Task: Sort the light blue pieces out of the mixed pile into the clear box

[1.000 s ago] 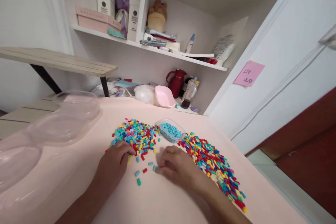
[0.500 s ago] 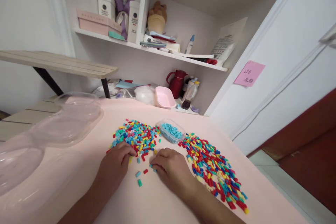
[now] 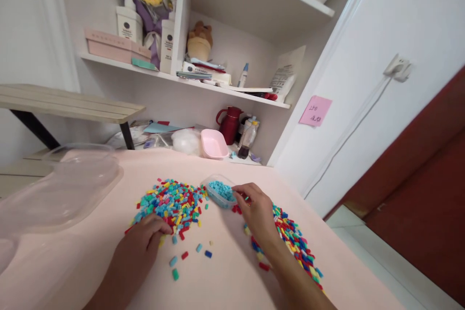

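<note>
My right hand [image 3: 256, 210] reaches over the right rim of a clear plastic tub [image 3: 220, 202] that holds light blue toy bricks [image 3: 220, 189]. Its thumb and fingers are pinched together; whatever is between them is hidden. At the near edge of the left pile of mixed-colour small bricks [image 3: 178, 203] rests my left hand [image 3: 145, 237], fingers curled closed, their tips by some red bricks. I cannot make out anything in its grasp. Between the hands lie several loose bricks, among them a green one [image 3: 176, 274] and a dark blue one [image 3: 208, 254].
A second mixed pile [image 3: 294, 237] spreads to the right, partly behind my right forearm. Clear plastic trays [image 3: 83, 189] lie on the left of the pink tabletop [image 3: 218, 286]. A pink tub [image 3: 214, 144], a red jug [image 3: 229, 125] and a bottle [image 3: 248, 139] stand at the back under the shelf.
My right hand has moved from the loose bricks in the middle forward to the clear tub. My left hand stays by the left pile. The whole view has shifted and tilted.
</note>
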`<state>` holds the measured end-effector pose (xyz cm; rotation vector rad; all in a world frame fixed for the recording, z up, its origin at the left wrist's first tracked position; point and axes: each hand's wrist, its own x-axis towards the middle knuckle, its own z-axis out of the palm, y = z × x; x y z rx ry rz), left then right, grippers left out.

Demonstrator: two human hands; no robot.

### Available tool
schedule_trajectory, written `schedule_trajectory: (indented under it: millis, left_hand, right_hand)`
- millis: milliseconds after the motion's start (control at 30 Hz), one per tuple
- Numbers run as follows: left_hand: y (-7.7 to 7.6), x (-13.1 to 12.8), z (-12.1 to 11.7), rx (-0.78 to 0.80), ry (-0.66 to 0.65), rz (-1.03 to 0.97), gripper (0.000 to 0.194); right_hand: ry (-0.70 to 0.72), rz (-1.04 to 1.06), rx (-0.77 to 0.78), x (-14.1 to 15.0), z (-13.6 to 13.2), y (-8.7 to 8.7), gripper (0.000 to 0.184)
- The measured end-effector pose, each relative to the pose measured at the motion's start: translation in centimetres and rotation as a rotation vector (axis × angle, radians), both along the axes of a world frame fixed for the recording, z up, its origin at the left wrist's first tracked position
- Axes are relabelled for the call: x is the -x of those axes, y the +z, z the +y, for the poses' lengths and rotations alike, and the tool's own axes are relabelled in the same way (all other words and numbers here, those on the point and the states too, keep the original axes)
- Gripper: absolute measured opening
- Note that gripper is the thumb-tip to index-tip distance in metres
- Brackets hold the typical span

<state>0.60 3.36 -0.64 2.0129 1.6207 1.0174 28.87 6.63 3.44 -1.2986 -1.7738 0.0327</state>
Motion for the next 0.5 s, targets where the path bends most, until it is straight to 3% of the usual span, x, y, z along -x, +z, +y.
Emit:
schedule_trajectory:
  millis: [100,200,400,500]
  left_hand:
    - [0.0,0.0,0.1,0.003,0.005,-0.003,0.027]
    - [0.2,-0.1,0.0,0.007,0.011,-0.003,0.029]
    - [0.7,-0.2,-0.6,-0.028,0.021,-0.032,0.028]
    - [0.8,-0.3,-0.8,-0.033,0.034,-0.042,0.028]
  right_hand:
    - [-0.034,0.01,0.018,-0.7,0.2,-0.2,0.026]
    - [0.019,0.025,0.033,-0.4,-0.3,-0.3,0.026]
    - [0.427,-0.191,0.137,2.5,-2.2,-0.6,0.023]
    - [0.554,-0.268,0.142,3.7,-2.9,-1.2,0.022]
